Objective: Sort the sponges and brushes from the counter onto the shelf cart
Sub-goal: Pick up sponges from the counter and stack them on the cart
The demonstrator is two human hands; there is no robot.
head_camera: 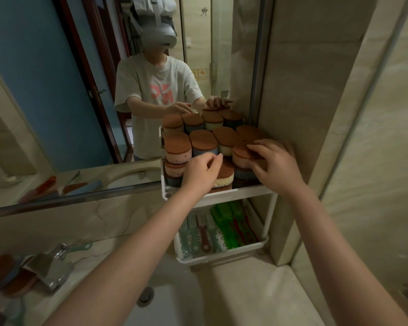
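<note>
A white shelf cart (222, 194) stands on the counter against the mirror and the right wall. Its top tier holds several oval sponges with brown scrub tops, stacked in layers. My right hand (272, 163) grips a pink sponge (242, 158) at the top right of the stack. My left hand (201, 172) rests with curled fingers on a yellow sponge (225, 178) in the lower layer. The lower tier (222, 255) holds several brushes (219, 229) in green, red and teal. More sponges (5, 276) lie on the counter at the far left.
A white sink basin (170, 300) with its drain (145, 296) lies below my arms, and a chrome faucet (50, 267) stands to the left. The mirror (57, 90) reflects a person and the stack. A tiled wall (316, 114) closes the right side.
</note>
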